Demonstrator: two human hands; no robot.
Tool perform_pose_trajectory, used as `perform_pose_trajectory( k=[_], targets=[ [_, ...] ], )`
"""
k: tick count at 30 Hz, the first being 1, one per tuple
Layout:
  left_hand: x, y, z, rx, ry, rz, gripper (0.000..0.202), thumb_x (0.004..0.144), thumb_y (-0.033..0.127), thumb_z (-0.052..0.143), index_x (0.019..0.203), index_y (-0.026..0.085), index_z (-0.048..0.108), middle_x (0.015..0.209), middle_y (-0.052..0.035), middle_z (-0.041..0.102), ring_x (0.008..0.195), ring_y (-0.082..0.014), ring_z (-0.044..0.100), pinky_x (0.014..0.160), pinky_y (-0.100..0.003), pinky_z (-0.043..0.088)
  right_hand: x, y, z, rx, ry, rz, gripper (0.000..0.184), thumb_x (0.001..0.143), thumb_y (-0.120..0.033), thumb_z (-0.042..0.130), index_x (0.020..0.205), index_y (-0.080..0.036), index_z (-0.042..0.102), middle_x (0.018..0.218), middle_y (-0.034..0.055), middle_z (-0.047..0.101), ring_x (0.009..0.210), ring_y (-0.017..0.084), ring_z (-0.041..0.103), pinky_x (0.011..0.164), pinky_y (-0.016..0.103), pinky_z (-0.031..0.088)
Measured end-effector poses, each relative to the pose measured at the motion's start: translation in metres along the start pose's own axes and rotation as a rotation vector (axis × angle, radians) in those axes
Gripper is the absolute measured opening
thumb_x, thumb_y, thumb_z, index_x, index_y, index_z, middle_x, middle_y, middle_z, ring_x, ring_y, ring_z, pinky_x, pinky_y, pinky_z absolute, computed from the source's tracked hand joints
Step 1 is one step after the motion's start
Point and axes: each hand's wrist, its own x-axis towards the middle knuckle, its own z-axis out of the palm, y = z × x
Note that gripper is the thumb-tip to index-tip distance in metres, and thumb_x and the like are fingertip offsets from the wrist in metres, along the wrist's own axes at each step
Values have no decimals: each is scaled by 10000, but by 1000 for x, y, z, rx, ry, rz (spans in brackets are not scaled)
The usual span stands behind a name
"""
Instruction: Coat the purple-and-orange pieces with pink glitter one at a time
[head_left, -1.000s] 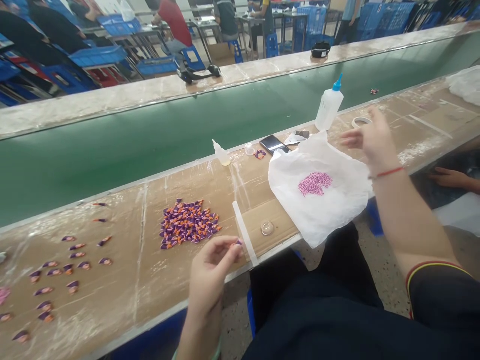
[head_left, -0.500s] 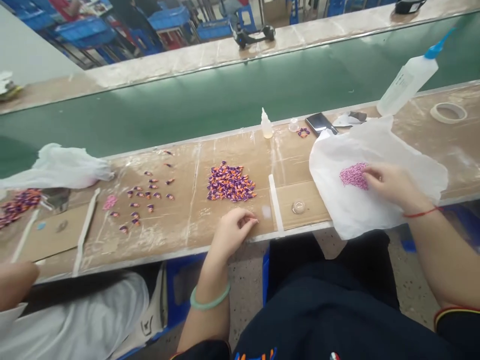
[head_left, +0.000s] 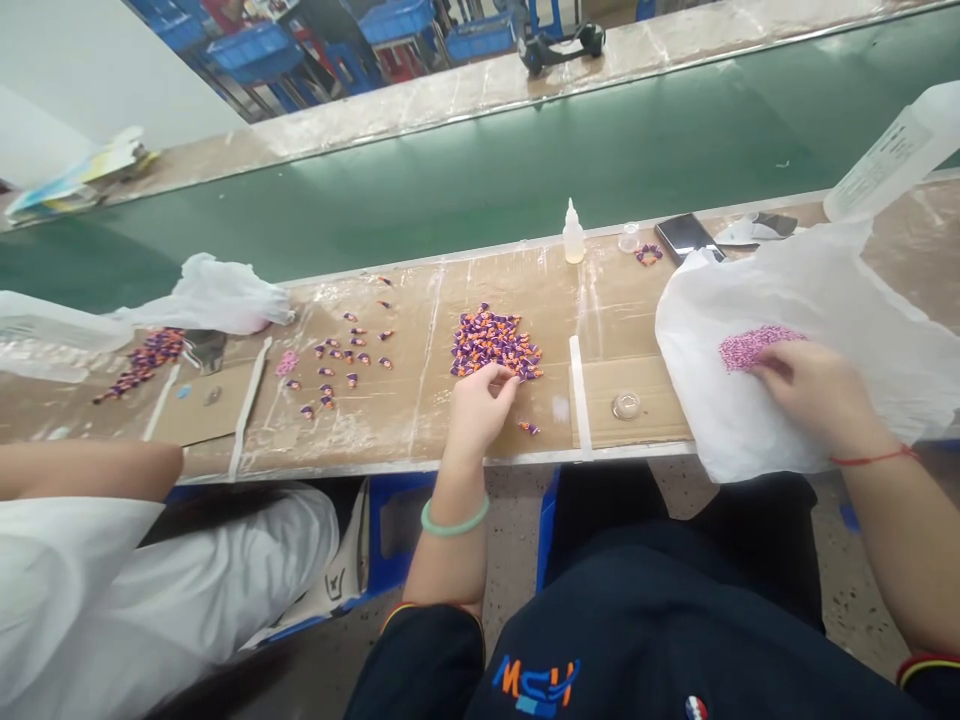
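Note:
My left hand (head_left: pixel 480 408) is at the near edge of a pile of small purple-and-orange pieces (head_left: pixel 491 335). Its thumb and fingers are pinched together, and whatever lies between the tips is hidden. One loose purple-and-orange piece (head_left: pixel 529 428) lies on the table just right of that hand. On the right, my right hand (head_left: pixel 817 395) reaches over a white sheet (head_left: pixel 697 420). Its closed fingertips touch a heap of tiny pink pieces (head_left: pixel 757 345); I cannot make out what they grip.
Between my hands, a small clear round dish (head_left: pixel 625 405) sits on cardboard (head_left: pixel 660 380). Behind stand a dropper bottle (head_left: pixel 573 235), a ring of pieces (head_left: pixel 649 254), a phone (head_left: pixel 688 238) and a large bottle (head_left: pixel 892 160). Scattered pieces (head_left: pixel 352 380) and a co-worker's arm (head_left: pixel 90 470) are left.
My left hand has moved from the table's front edge forward to the pile, and a loose piece now lies near where it was. The right hand stays at the pink heap. The view has shifted left.

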Motion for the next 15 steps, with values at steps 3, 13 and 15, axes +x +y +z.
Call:
perform_pose_trajectory(
  k=[3,13,15],
  targets=[
    [8,9,12,85,10,3,115,835,281,616,768,191,638,737,-24,691,717,-187,641,711,-298,460,-1,-1,4,-15,43,-8,66,903,-198,614,863,-248,627,877,113,696,805,267,597,687,342,423],
    [2,4,5,246,-57,140,78,823,155,640,757,198,643,851,-36,676,817,-198,629,745,-303,450,-1,7,20,-82,223,108,182,856,-289,545,778,-203,685,857,91,694,818,250,617,670,333,429],
    [-2,2,3,250,-50,152,85,830,157,643,756,199,638,850,-35,677,817,-194,629,749,-297,455,0,6,20,-63,229,105,173,850,-279,549,794,-200,693,832,83,703,759,228,606,651,323,416]
  ],
)
